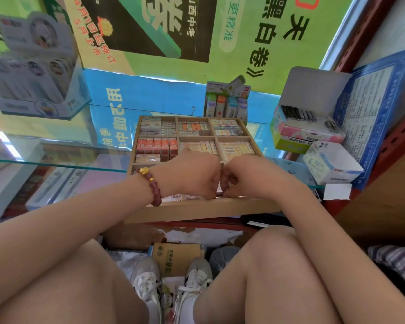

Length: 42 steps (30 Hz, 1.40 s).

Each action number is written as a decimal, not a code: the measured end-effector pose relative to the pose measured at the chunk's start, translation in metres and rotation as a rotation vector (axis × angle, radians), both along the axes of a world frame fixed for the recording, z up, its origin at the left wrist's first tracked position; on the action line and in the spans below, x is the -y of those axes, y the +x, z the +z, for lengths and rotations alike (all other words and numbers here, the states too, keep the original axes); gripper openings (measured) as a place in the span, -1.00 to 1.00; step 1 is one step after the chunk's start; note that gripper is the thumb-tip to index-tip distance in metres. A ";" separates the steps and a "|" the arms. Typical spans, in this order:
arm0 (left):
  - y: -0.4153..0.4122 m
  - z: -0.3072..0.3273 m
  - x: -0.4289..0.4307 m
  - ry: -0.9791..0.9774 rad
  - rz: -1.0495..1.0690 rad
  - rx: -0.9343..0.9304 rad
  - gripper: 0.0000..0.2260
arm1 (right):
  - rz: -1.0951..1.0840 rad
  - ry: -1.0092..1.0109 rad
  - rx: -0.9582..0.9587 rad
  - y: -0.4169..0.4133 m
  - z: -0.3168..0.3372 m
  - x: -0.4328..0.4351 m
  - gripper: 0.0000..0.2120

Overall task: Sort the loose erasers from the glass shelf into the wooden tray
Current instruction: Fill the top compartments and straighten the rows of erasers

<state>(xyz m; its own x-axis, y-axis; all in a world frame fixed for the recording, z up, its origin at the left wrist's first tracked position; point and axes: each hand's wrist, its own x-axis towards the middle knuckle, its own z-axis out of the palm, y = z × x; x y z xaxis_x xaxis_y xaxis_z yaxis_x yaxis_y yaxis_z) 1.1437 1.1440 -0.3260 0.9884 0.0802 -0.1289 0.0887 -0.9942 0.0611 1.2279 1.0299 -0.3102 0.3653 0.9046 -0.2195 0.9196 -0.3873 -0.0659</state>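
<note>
Glass shelf (56, 150), one wooden tray (197, 208); left hand (192, 176) and right hand (248, 176) both grip one eraser (218, 189)

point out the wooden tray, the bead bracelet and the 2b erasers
wooden tray (197, 211): head view, on its near front wall
bead bracelet (155, 187): head view, on a middle bead
2b erasers (156, 146): head view, on a red wrapper in the middle-left compartment

Left hand (192, 176), right hand (246, 178) touching, fingers seemingly curled.
</note>
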 end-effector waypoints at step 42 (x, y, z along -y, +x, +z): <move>-0.002 -0.007 -0.009 -0.315 0.080 0.017 -0.90 | 0.048 0.155 -0.031 -0.010 -0.017 0.034 -0.78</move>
